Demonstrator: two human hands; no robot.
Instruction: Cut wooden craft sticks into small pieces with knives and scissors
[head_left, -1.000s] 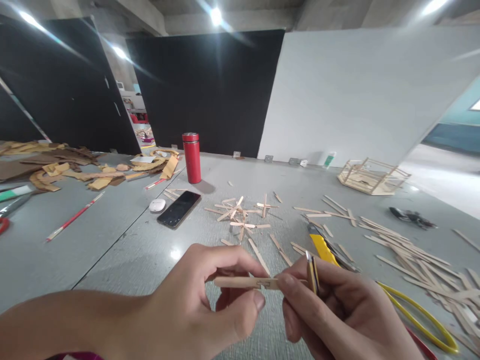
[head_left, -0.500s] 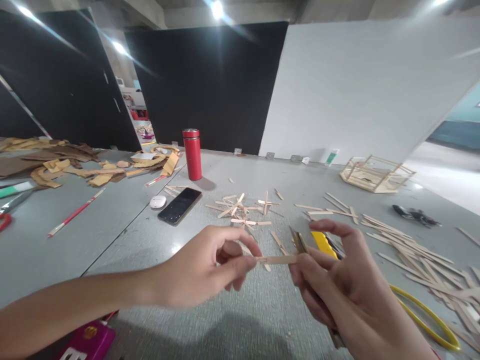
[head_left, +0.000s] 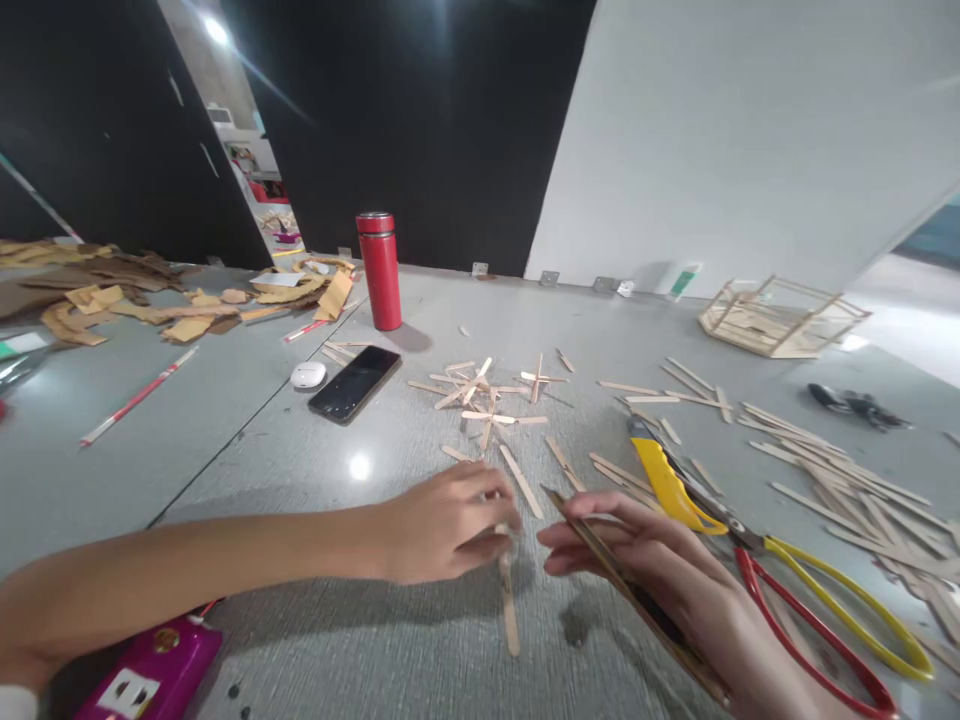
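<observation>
Head view: we are looking down at the grey tabletop [head_left: 300, 470], where the left hand [head_left: 450, 520] is pinching the upper end of one craft stick [head_left: 509, 605]. The stick is hanging almost upright, and its lower end is lying near or on the surface. The fingers [head_left: 487, 522] are closing tightly on it. The right hand [head_left: 660, 590] is curling loosely around a thin flat tool [head_left: 600, 555] seen edge-on, and we cannot tell what kind it is. Its tip is pointing toward the left hand, just beside it. In our judgement, the stick is being held by so little that it could swivel or drop. The tool's tip could also be nicking the left fingertips if it carries a blade. We are counting two hands, one held stick, one held tool, one red flask [head_left: 380, 270], one phone [head_left: 354, 383] and one white case [head_left: 308, 375]. We are also counting one yellow cutter [head_left: 667, 480], one pair of scissors [head_left: 825, 610], one stick frame [head_left: 780, 315] and one pink box [head_left: 150, 675]. The loose sticks [head_left: 847, 490] are lying too thick for counting.
</observation>
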